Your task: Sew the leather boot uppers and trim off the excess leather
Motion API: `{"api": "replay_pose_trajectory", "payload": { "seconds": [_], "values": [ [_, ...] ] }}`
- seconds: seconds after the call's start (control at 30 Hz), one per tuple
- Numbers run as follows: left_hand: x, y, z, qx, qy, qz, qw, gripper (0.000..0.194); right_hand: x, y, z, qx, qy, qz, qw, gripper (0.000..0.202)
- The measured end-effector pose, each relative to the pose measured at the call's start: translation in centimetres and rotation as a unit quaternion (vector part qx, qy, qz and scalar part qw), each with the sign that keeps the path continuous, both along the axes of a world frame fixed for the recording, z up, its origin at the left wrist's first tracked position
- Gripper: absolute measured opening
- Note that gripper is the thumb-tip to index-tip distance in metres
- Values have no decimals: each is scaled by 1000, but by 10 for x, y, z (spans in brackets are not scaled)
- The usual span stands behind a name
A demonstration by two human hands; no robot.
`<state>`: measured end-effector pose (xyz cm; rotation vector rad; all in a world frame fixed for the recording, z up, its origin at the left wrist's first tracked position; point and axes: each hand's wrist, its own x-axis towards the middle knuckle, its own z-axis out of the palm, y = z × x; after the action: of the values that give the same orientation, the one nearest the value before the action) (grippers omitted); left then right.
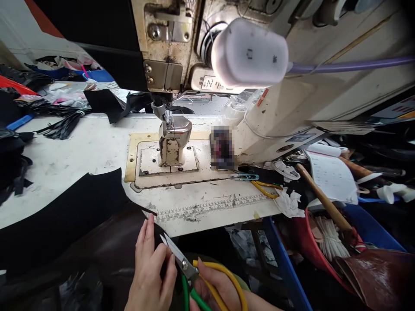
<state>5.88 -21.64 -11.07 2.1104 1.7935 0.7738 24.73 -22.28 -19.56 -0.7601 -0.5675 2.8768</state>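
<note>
My left hand [152, 268] is at the near edge of the table, its fingertips closed on the edge of a dark brown leather piece [106, 242] with a black side. Two of its fingers point forward and the others curl in. In my right hand [220, 285] is a pair of scissors [184, 262] with one yellow and one green handle. The scissor blades are slightly apart and point at the leather edge, close beside my left fingers. Black material [81, 198] spreads leftward over the table. The thumb of my left hand is partly hidden.
A post-bed sewing machine [175, 144] rises from the white table [74, 155], its lit lamp [249, 54] overhead. A printed ruler [210, 207] runs along the front edge. Thread snips [248, 176] lie to the right. Below stands a red basket [304, 233] beside a blue bin [285, 263].
</note>
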Motion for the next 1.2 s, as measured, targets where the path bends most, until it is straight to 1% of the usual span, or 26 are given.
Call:
{"api": "replay_pose_trajectory", "payload": {
  "seconds": [0.07,0.13,0.23,0.33,0.4,0.43,0.47,0.5,0.57,0.6,0.63,0.67,0.7,0.77,0.87,0.93,1.0,1.1,1.2],
  "values": [
    [3,-4,2,-14,-12,12,1000,16,-1,7,10,8,25,3,1000,107],
    [6,-7,5,-27,-26,10,999,19,-2,12,17,5,39,7,999,106],
    [3,-10,10,-23,-45,-17,999,19,-1,16,18,-28,44,27,998,107],
    [-13,-7,18,-21,-85,-36,995,19,3,17,12,-68,41,39,996,106],
    [-28,-2,22,-48,-137,-43,988,23,5,17,9,-69,18,41,997,104],
    [-36,1,22,-69,-150,-31,986,24,6,17,9,-63,3,43,997,103],
    [-42,5,20,-89,-146,-7,985,22,7,17,10,-53,-11,50,997,101],
    [-47,9,17,-103,-120,27,987,19,6,18,12,-42,-20,58,997,99],
    [-52,16,8,-99,-26,86,991,19,5,19,15,-7,-32,59,998,94],
    [-52,19,4,-92,20,92,991,18,4,20,15,13,-36,58,998,92],
    [-52,21,0,-88,56,85,991,14,4,20,15,31,-40,55,997,91],
    [-51,22,-4,-87,79,71,991,13,5,20,14,45,-42,52,997,90],
    [-49,22,-6,-90,88,57,990,17,6,21,12,50,-43,52,996,90],
    [-47,21,-7,-91,74,41,992,23,9,20,8,36,-40,67,996,90],
    [-43,13,-6,-45,27,56,997,17,9,19,6,16,-43,86,995,91],
    [-40,8,-8,-17,15,78,997,13,3,18,10,16,-36,76,996,94],
    [-37,3,-11,-5,17,92,996,10,-3,19,16,13,-15,68,997,95],
    [-36,-1,-16,-8,27,88,996,10,-10,22,22,11,13,71,997,94],
    [-37,-3,-17,-16,24,72,997,10,-13,27,24,8,37,62,997,94]
  ]
}}
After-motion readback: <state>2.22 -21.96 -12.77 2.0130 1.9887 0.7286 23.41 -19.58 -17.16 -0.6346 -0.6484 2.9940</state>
